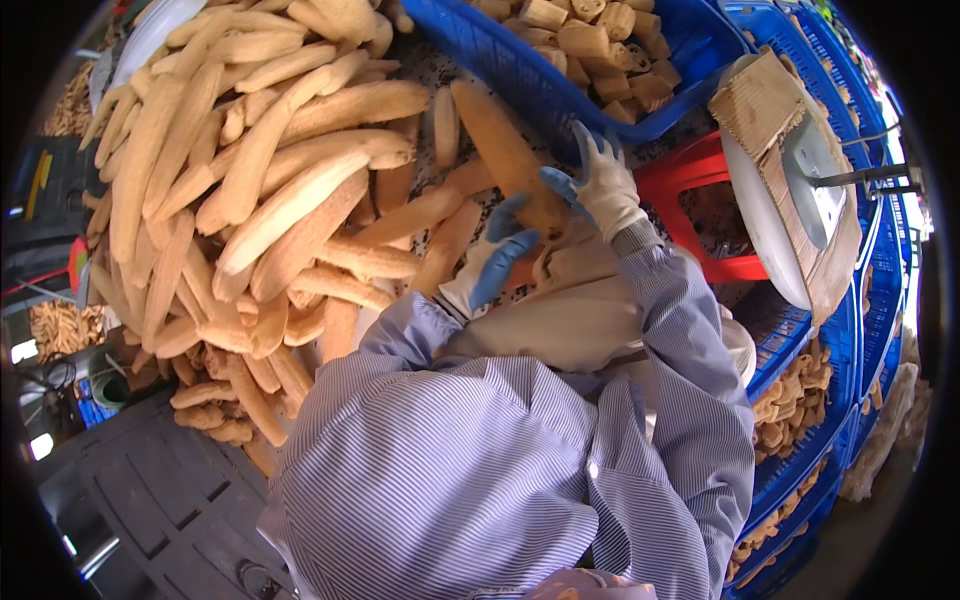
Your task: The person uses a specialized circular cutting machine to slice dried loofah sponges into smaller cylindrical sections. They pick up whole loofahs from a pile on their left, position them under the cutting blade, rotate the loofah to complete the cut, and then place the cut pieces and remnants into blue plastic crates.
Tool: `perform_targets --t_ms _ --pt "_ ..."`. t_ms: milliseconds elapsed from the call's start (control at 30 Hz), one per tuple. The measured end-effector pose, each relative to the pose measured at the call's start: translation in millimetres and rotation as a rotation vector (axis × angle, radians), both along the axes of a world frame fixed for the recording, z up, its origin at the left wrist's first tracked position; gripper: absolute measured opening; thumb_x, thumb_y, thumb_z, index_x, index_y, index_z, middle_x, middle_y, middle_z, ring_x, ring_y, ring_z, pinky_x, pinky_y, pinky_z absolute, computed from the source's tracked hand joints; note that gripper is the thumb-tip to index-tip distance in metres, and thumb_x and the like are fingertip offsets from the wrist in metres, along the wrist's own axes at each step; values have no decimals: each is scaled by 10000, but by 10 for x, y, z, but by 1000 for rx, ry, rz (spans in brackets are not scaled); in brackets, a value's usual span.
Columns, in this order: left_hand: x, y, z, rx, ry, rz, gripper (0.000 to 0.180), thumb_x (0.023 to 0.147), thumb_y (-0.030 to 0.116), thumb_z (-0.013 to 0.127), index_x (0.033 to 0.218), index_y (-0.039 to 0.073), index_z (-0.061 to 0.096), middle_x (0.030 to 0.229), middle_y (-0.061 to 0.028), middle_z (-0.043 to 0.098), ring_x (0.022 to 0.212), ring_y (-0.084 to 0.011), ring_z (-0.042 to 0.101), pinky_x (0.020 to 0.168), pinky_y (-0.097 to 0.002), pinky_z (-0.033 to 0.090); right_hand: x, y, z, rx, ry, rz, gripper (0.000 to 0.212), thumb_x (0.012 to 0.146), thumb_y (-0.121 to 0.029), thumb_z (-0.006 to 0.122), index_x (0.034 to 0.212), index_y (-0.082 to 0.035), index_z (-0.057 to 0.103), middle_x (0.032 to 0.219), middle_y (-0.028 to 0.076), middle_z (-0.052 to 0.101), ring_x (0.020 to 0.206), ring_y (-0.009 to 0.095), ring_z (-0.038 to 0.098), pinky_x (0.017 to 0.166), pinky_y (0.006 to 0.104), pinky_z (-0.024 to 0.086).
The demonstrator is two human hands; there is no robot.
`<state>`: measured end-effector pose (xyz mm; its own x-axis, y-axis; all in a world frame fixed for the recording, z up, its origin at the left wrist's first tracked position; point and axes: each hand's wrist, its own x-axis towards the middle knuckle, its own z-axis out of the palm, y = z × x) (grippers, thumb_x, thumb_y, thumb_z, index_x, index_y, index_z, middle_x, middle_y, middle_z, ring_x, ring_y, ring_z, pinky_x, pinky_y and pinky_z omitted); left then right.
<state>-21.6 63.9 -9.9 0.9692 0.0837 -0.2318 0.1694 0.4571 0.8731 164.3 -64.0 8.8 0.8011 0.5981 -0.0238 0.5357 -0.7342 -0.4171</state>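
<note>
Nearest you: striped blue-and-white sleeves coming up from the lower edge, and a pale apron (pixel 560 325) across your lap. Next, your left hand (pixel 492 262), in a white glove with blue fingers, curled at the near end of a long tan loofah (pixel 505 150); whether it pinches the end or only rests against it cannot be told, since the palm is turned away. Just beyond, your right hand (pixel 603 182), in the same kind of glove, fingers spread and laid over the side of that loofah, steadying it more than clamping it. The loofah itself lies slanted on the speckled table (pixel 425 65), near end between your hands, far end pointing toward the upper left. To handle it well, keep both hands close to the near end so the long dry body does not swing, and hold lightly; it looks brittle and easy to crush. To your left: a deep heap of whole loofahs (pixel 250 180), touching the one in hand. Right of your hands: a red stool (pixel 690 190), then a round grey disc backed with cardboard (pixel 790 180). Farthest: a blue crate (pixel 520 70) of short cut loofah pieces (pixel 595 45), and more blue crates (pixel 800 440) stacked down the right.
</note>
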Motion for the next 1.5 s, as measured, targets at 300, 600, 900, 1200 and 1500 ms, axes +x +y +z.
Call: perform_targets --t_ms 300,600,900,1200,1500 --pt "-24 -379 463 765 -840 166 752 887 102 727 1506 105 302 1512 -146 299 1383 -277 370 1115 -411 383 -884 -440 760 1284 917 103 829 856 -266 773 1522 -37 336 1437 78 505 1313 184 476 1097 337 377" --pt "542 -1244 1506 234 -863 -203 725 916 58 675 1524 49 281 1422 -135 451 1273 -228 497 1061 -353 430 -1341 -1245 1229 1734 182 -283 774 947 -523 606 1479 -27 344 1362 113 516 1246 225 503 1057 354 400" --pt "1698 -1958 1602 -83 -159 -626 396 973 263 615 1339 127 553 1224 -51 637 1085 -193 641 908 -398 541 -1340 -2503 1408 342 -1008 -678 1064 664 -314 879 1532 -75 312 1530 246 314 1391 434 350 1159 532 275" --pt "2465 -2418 1570 13 -39 -809 459 987 466 566 1315 146 543 1135 -47 651 962 -138 655 744 -280 558 -315 -3058 1477 -418 -724 -628 1040 643 -510 837 1529 -294 338 1531 120 379 1483 386 233 1171 664 86" --pt "2836 -2549 1278 354 -404 -470 406 911 236 720 1251 35 625 1031 -70 684 841 -163 670 734 -296 550 369 -3246 1766 -661 -429 -595 1033 700 -540 819 1545 -254 298 1385 102 515 1346 305 440 1171 525 235"
